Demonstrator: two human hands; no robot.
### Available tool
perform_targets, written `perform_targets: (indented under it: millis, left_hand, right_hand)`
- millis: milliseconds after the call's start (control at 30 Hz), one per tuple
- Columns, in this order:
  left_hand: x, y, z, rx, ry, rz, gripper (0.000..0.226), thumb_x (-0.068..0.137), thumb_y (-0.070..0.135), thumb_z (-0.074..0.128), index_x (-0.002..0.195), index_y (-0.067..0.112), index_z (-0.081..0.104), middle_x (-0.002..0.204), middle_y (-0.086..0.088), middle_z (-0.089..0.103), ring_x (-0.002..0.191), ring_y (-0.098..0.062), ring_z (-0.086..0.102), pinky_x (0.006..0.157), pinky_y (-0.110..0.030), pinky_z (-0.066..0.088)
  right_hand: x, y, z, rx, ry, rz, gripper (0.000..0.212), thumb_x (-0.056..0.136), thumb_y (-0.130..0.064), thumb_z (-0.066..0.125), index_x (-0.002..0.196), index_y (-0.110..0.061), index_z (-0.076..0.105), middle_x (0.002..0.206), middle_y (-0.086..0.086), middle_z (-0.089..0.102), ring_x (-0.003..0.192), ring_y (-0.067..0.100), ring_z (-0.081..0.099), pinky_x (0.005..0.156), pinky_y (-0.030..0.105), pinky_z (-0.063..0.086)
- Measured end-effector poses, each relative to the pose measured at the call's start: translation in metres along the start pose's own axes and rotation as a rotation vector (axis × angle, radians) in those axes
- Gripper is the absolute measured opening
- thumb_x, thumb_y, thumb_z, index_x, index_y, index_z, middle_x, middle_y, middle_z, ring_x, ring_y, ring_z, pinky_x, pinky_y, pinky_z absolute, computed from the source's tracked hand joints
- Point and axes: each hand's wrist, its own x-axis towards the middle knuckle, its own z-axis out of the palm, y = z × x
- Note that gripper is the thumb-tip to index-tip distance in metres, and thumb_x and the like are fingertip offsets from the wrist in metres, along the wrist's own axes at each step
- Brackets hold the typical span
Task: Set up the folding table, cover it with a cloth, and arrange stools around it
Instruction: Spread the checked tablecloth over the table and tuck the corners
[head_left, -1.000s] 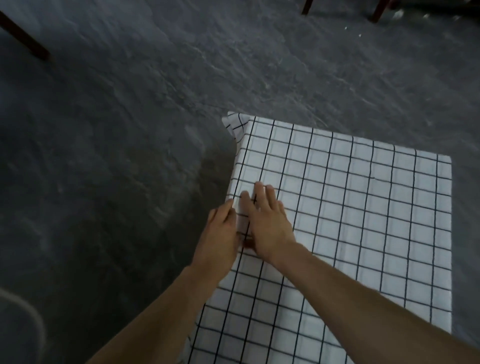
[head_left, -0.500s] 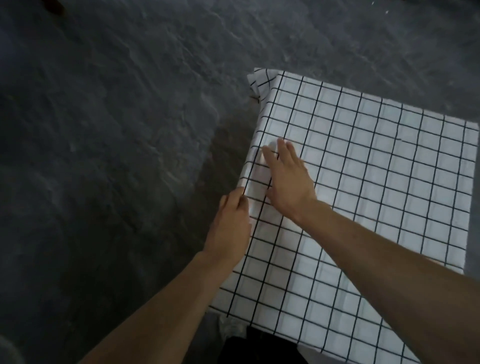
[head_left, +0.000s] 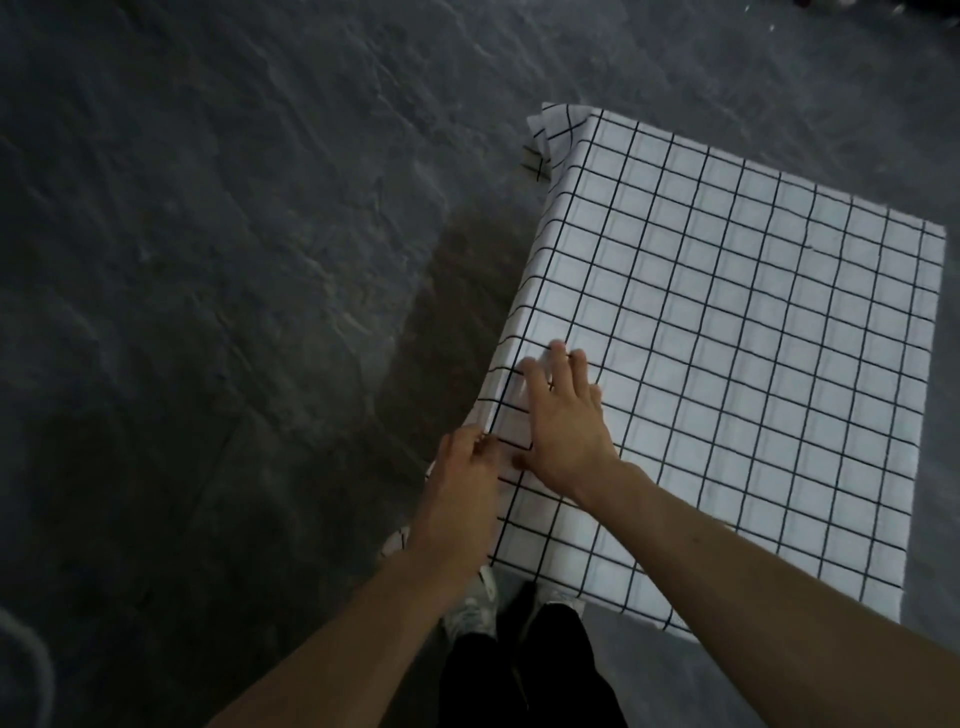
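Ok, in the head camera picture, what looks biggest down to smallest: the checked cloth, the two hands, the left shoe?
Largest: checked tablecloth, by far.
Next: right hand and left hand, which look about alike, so no ranking.
Smallest: left shoe, though it is partly hidden.

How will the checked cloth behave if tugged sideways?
Probably floppy: the checked cloth drapes over the edge and bunches at the far corner. Likely light and may slide; the left hand pinches its edge, the right hand lies flat on top.

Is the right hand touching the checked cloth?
Touching. The head view shows the right hand lying flat on the checked cloth near its left edge.
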Motion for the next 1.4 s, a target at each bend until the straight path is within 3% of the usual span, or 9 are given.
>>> perform_targets:
  millis: [233, 400, 467, 567, 700, 867, 1200, 1400]
  left_hand:
    - [-0.033, -0.020, 0.006, 0.030, -0.025, 0.023, 0.044, 0.087, 0.005, 0.056, 0.130, 0.012, 0.055, 0.137, -0.002, 0.042, 0.124, -0.012, 0.041, 0.103, -0.017, 0.034]
    - [-0.035, -0.028, 0.005, -0.041, -0.033, 0.010, 0.036, 0.093, 0.003, 0.048, 0.125, 0.015, 0.059, 0.134, 0.005, 0.044, 0.116, -0.001, 0.042, 0.093, 0.001, 0.023]
    - [-0.032, -0.027, 0.001, -0.061, -0.014, -0.011, 0.030, 0.093, 0.006, 0.050, 0.120, 0.013, 0.060, 0.131, 0.003, 0.047, 0.115, -0.006, 0.046, 0.091, -0.004, 0.029]
    - [-0.025, -0.019, -0.012, -0.055, 0.049, 0.037, 0.034, 0.091, 0.011, 0.057, 0.125, 0.013, 0.058, 0.138, 0.002, 0.041, 0.123, -0.011, 0.042, 0.100, -0.018, 0.040]
    - [-0.007, -0.007, -0.028, -0.026, 0.108, 0.045, 0.032, 0.087, 0.009, 0.062, 0.118, 0.012, 0.062, 0.141, 0.000, 0.039, 0.126, -0.014, 0.041, 0.102, -0.025, 0.043]
    - [0.026, 0.005, -0.042, -0.006, 0.146, 0.056, 0.033, 0.083, 0.008, 0.066, 0.116, 0.008, 0.065, 0.143, -0.007, 0.038, 0.125, -0.021, 0.045, 0.104, -0.033, 0.044]
    - [0.122, 0.085, -0.055, 0.117, 0.187, 0.086, 0.046, 0.086, 0.014, 0.067, 0.130, 0.006, 0.055, 0.140, -0.008, 0.042, 0.126, -0.023, 0.042, 0.107, -0.031, 0.037]
    - [0.187, 0.125, -0.053, 0.159, 0.153, 0.097, 0.047, 0.091, 0.019, 0.061, 0.136, 0.010, 0.049, 0.146, -0.006, 0.037, 0.133, -0.020, 0.033, 0.113, -0.031, 0.030]
  right_hand:
    - [-0.001, 0.000, 0.000, -0.043, 0.005, 0.002, 0.111, 0.070, -0.036, 0.086, 0.151, -0.021, 0.012, 0.161, 0.013, -0.012, 0.149, 0.038, -0.012, 0.119, 0.058, 0.017]
    - [-0.001, 0.001, -0.002, -0.063, 0.000, -0.001, 0.112, 0.069, -0.038, 0.086, 0.151, -0.021, 0.012, 0.161, 0.014, -0.010, 0.149, 0.037, -0.010, 0.118, 0.056, 0.021]
    - [-0.005, 0.003, -0.002, -0.043, 0.001, -0.016, 0.113, 0.070, -0.040, 0.086, 0.152, -0.023, 0.010, 0.162, 0.012, -0.010, 0.149, 0.036, -0.012, 0.119, 0.054, 0.020]
    - [-0.006, 0.010, -0.007, -0.018, -0.002, -0.053, 0.113, 0.068, -0.045, 0.085, 0.152, -0.027, 0.012, 0.162, 0.008, -0.006, 0.150, 0.033, -0.010, 0.122, 0.049, 0.017]
    - [-0.001, 0.018, -0.026, 0.090, 0.045, -0.084, 0.101, 0.074, -0.050, 0.079, 0.153, -0.023, 0.021, 0.159, 0.005, 0.020, 0.146, 0.027, 0.014, 0.120, 0.039, 0.022]
    - [0.004, 0.028, -0.047, 0.264, 0.212, -0.060, 0.076, 0.088, -0.037, 0.069, 0.150, -0.017, 0.031, 0.151, 0.004, 0.037, 0.140, 0.022, 0.030, 0.115, 0.036, 0.031]
    - [0.032, 0.103, -0.113, 0.397, 0.342, 0.003, 0.050, 0.097, -0.027, 0.057, 0.144, -0.014, 0.042, 0.146, 0.005, 0.043, 0.137, 0.022, 0.033, 0.112, 0.036, 0.035]
    - [0.046, 0.168, -0.142, 0.396, 0.335, 0.007, 0.048, 0.098, -0.027, 0.056, 0.143, -0.017, 0.043, 0.147, 0.001, 0.041, 0.137, 0.018, 0.032, 0.112, 0.031, 0.033]
